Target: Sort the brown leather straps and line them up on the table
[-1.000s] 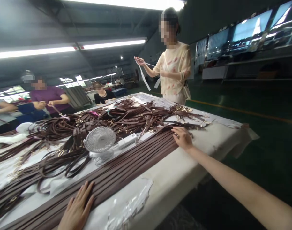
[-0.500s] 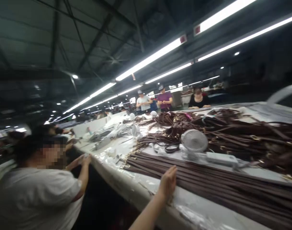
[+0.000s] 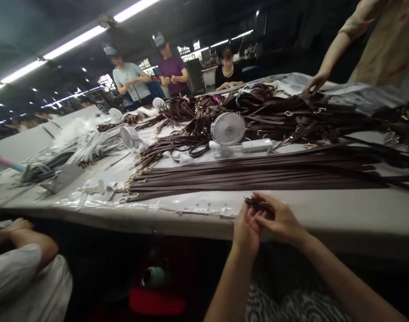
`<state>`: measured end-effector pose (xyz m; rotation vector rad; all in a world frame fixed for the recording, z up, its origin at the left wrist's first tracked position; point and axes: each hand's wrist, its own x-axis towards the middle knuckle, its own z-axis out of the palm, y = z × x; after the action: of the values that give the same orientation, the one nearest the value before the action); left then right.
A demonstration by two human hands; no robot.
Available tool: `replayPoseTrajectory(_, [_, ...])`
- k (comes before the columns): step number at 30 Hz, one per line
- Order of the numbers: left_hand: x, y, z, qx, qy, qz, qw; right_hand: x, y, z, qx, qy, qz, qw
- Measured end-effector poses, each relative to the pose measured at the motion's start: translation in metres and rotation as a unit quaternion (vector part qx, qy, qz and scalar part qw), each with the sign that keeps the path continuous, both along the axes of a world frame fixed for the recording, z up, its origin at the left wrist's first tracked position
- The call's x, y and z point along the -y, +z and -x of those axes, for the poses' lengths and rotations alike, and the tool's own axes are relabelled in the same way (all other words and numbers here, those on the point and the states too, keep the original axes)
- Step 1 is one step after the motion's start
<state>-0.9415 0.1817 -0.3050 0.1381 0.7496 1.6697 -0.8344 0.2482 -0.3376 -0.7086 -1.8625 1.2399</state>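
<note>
My left hand [image 3: 248,227] is at the table's front edge, its fingers curled round a small dark piece [image 3: 256,204] with a thin metallic tip. From the right, my right hand [image 3: 278,218] pinches the same piece between thumb and fingers. What the piece is cannot be made out. Just beyond my hands, long dark brown straps [image 3: 258,176] lie side by side across the table, with gold-coloured clasps [image 3: 132,195] at their left ends. Behind the straps stands a small white fan [image 3: 228,129].
More brown straps [image 3: 180,109] are heaped further back; white straps [image 3: 99,145] lie left. A person's hand [image 3: 315,85] touches the heap at the back right. A person's arm [image 3: 33,239] is at lower left. Several people are beyond the table. Something red [image 3: 157,300] is below it.
The view has swung right and down. Both my hands are now together on the small dark piece; before, only one hand showed, by the straps. A person's arm has appeared at the upper right.
</note>
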Motion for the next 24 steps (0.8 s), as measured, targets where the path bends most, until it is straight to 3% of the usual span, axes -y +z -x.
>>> replayPoseTrajectory(5, [0.008, -0.014, 0.012, -0.06, 0.021, 0.039, 0.997, -0.002, -0.01, -0.007, -0.117, 0.043, 0.096, 0.988])
replayPoseTrajectory(13, [0.005, -0.013, 0.002, -0.156, 0.088, 0.084, 0.98, -0.001, -0.009, -0.008, -0.104, 0.04, 0.061, 0.992])
replayPoseTrajectory(16, [0.004, -0.014, 0.0, -0.18, 0.124, 0.093, 0.971, -0.001, -0.004, -0.013, -0.028, 0.011, -0.028, 0.999])
replayPoseTrajectory(19, [0.006, -0.016, 0.0, -0.197, 0.166, 0.098, 0.961, 0.006, 0.0, -0.027, 0.094, -0.055, -0.112, 0.988])
replayPoseTrajectory(21, [0.009, -0.015, 0.0, -0.208, 0.173, 0.097, 0.958, 0.017, 0.001, -0.042, 0.132, -0.079, -0.116, 0.981])
replayPoseTrajectory(24, [0.015, -0.008, 0.006, -0.199, 0.194, 0.084, 0.957, 0.033, 0.002, -0.076, 0.185, -0.024, -0.065, 0.98])
